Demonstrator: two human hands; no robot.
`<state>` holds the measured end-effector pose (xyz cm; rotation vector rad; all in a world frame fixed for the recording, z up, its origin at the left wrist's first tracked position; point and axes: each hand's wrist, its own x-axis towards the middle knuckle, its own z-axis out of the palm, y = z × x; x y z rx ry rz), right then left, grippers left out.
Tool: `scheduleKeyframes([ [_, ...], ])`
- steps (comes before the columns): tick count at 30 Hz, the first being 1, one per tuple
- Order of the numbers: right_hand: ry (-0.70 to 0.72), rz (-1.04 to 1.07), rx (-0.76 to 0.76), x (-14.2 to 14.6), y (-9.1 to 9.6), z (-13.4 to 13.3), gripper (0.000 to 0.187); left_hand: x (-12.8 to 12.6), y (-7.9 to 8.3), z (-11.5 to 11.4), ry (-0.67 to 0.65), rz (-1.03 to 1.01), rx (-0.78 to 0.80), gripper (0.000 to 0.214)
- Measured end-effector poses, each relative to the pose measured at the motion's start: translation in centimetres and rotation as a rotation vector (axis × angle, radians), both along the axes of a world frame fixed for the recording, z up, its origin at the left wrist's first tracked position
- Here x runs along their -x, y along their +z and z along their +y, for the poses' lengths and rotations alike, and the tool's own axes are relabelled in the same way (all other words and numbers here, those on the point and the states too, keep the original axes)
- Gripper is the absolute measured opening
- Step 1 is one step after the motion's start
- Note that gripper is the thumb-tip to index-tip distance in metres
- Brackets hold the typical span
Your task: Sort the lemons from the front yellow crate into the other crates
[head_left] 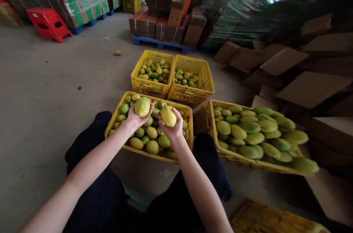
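Note:
My left hand is closed around a yellow-green mango, held above the near yellow crate. My right hand grips a second, yellower mango just to the right of the first. Both hands hover over the crate's pile of green and yellow mangoes. My dark-trousered knees flank the crate.
Two smaller yellow crates of small mangoes stand behind. A crate of large green mangoes sits to the right. Flat cardboard piles up at right. A red stool and stacked boxes on a blue pallet stand behind. One loose fruit lies on the concrete floor.

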<state>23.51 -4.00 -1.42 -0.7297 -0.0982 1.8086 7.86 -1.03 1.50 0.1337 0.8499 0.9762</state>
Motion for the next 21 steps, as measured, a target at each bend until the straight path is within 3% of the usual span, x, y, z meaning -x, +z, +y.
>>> scheduleKeyframes([
  [3, 0.055, -0.004, 0.039, -0.1, -0.3, 0.2, 0.025, 0.2, 0.1, 0.2, 0.056, -0.143, 0.084, 0.043],
  [7, 0.109, -0.11, 0.053, 0.1, -0.7, 0.5, 0.035, 0.5, 0.2, 0.2, -0.067, -0.151, 0.147, 0.052],
  [11, 0.062, -0.121, 0.046, 0.4, -0.1, 0.3, 0.031, 0.6, 0.1, 0.3, -0.179, -0.079, 0.053, 0.052],
  [17, -0.096, -0.167, 0.054, 0.6, 1.1, 0.1, 0.014, 0.1, 0.3, 0.3, -0.119, 0.075, -0.104, 0.035],
  [21, -0.001, -0.193, 0.041, 0.2, 0.8, 0.3, 0.027, 0.3, 0.5, 0.3, -0.093, 0.079, -0.101, 0.031],
])
